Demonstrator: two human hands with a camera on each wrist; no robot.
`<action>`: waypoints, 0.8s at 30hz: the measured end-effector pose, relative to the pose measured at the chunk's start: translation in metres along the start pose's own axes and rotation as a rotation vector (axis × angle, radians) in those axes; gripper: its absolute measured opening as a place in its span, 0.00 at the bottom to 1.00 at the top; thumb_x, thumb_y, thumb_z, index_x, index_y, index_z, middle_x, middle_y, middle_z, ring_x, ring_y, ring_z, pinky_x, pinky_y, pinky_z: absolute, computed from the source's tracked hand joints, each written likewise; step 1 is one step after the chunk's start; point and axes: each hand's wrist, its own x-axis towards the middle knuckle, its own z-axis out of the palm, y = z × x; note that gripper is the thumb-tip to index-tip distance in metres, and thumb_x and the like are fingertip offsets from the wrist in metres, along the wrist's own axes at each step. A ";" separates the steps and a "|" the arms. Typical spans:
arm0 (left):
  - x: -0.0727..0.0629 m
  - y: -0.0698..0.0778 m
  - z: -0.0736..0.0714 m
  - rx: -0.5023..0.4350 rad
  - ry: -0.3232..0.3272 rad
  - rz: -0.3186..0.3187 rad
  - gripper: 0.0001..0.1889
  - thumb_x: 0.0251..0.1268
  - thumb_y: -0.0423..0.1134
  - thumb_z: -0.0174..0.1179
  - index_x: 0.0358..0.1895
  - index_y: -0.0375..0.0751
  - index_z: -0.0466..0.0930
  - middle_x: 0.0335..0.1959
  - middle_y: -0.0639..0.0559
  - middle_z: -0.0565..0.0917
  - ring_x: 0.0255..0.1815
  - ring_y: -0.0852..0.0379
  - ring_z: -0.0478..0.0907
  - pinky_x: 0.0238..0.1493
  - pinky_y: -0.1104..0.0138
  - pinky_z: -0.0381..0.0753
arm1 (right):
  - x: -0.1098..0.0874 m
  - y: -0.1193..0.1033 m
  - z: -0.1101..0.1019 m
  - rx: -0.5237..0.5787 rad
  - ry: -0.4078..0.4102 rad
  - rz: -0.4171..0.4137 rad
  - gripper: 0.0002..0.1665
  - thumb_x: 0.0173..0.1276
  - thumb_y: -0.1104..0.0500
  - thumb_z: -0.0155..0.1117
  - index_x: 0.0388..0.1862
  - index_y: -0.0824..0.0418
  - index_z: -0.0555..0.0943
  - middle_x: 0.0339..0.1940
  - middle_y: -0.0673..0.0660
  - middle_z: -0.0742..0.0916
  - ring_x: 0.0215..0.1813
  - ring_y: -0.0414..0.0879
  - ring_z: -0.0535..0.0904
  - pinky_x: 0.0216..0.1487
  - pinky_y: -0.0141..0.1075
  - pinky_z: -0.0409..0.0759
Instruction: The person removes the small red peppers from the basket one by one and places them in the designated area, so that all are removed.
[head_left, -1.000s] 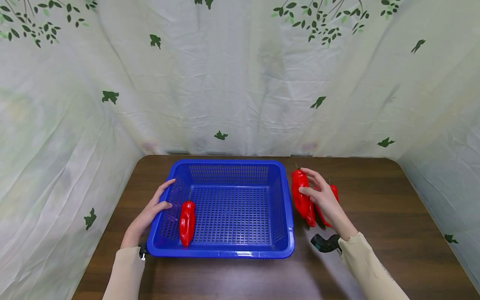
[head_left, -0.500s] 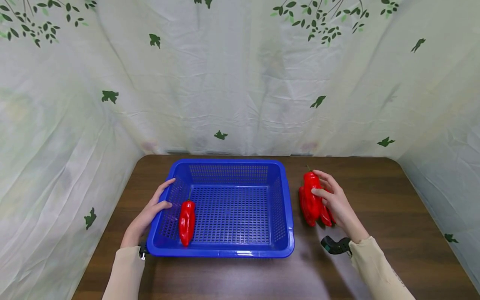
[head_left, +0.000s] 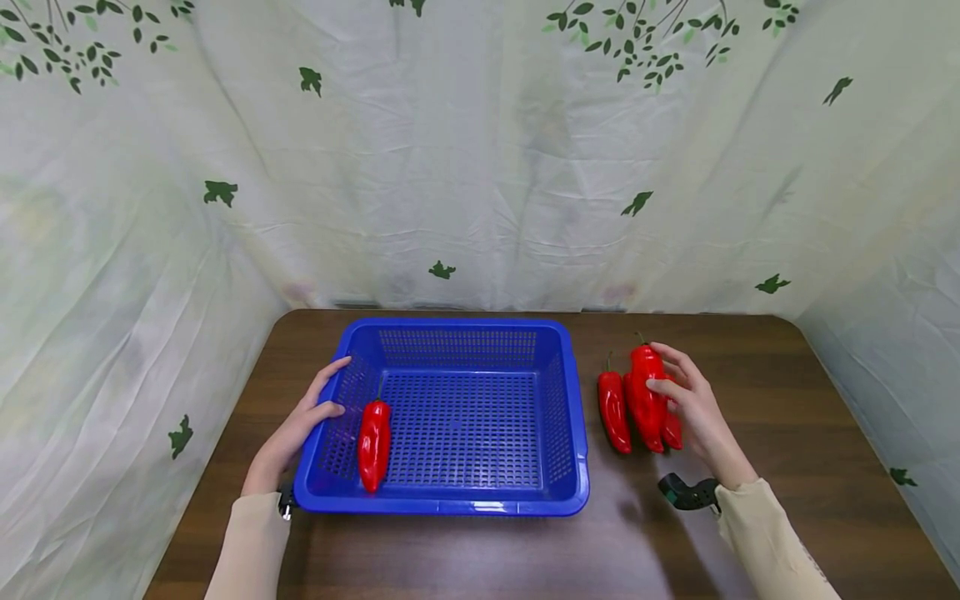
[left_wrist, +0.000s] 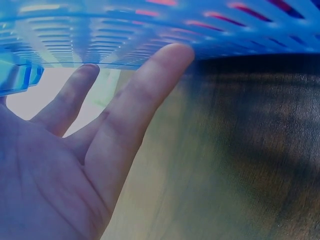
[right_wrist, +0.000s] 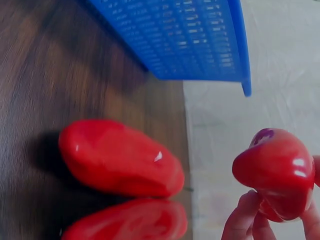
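Observation:
With thumb and forefinger over its left rim, my left hand (head_left: pixel 296 421) grips a blue plastic basket (head_left: pixel 450 507). The left wrist view shows other fingers (left_wrist: pixel 132 120) stretched along the basket's perforated outer wall. My right hand (head_left: pixel 693 408) holds a red pepper (head_left: pixel 643 387) between thumb and fingers, stem pointing away; the right wrist view has this held pepper (right_wrist: pixel 280 175) raised off the table. Below it lie more red peppers: one (head_left: pixel 613 412) in plain sight to the left, another (head_left: pixel 672 432) partly hidden by the held one and the hand. Inside the basket, at its left, lies one red pepper (head_left: pixel 373 446).
Everything stands on a brown wooden table (head_left: pixel 480 558). A pale curtain (head_left: pixel 480 167) with leaf prints encloses its back and sides. The peppers on the table lie just right of the basket's right wall (right_wrist: pixel 170 40).
My right hand has moved right, away from the basket, carrying the held pepper. A table pepper once hidden behind it now shows on the left. My left hand and the basket stay put.

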 end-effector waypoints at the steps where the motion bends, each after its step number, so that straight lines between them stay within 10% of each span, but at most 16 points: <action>1: 0.000 0.000 0.000 0.003 0.001 0.000 0.36 0.68 0.34 0.44 0.76 0.63 0.43 0.75 0.38 0.39 0.68 0.24 0.49 0.51 0.39 0.73 | 0.000 0.000 -0.002 0.002 0.004 -0.005 0.33 0.71 0.60 0.54 0.74 0.52 0.59 0.67 0.60 0.65 0.56 0.45 0.69 0.47 0.33 0.78; 24: 0.000 0.000 0.000 -0.011 -0.002 -0.005 0.37 0.68 0.34 0.44 0.76 0.63 0.42 0.75 0.38 0.39 0.68 0.23 0.49 0.49 0.39 0.74 | -0.001 0.017 -0.040 0.132 0.102 -0.078 0.28 0.72 0.65 0.51 0.70 0.54 0.64 0.53 0.48 0.74 0.49 0.40 0.73 0.42 0.27 0.79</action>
